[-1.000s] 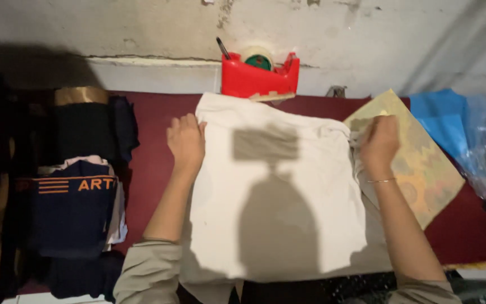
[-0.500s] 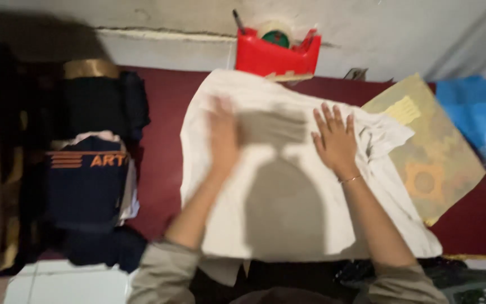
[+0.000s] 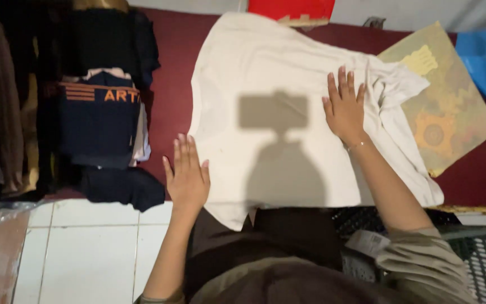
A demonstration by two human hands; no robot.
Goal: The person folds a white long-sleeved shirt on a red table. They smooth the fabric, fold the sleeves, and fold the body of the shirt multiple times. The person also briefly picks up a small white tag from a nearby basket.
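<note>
Cream garment (image 3: 277, 124) spread flat on maroon table (image 3: 170, 84) | left hand (image 3: 188, 175) moved to near-left hem, right hand (image 3: 344, 107) mid-cloth | both hands flat, released, smoothing | folded stack (image 3: 99, 118) left.

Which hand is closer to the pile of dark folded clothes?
Left. The left hand rests at the white cloth's near edge, beside the dark clothes pile; the right hand lies farther across the cloth.

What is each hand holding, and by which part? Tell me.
Nothing is held. The right hand lies flat, fingers spread, on the white garment near its right side. The left hand lies flat at the garment's lower left edge.
</note>
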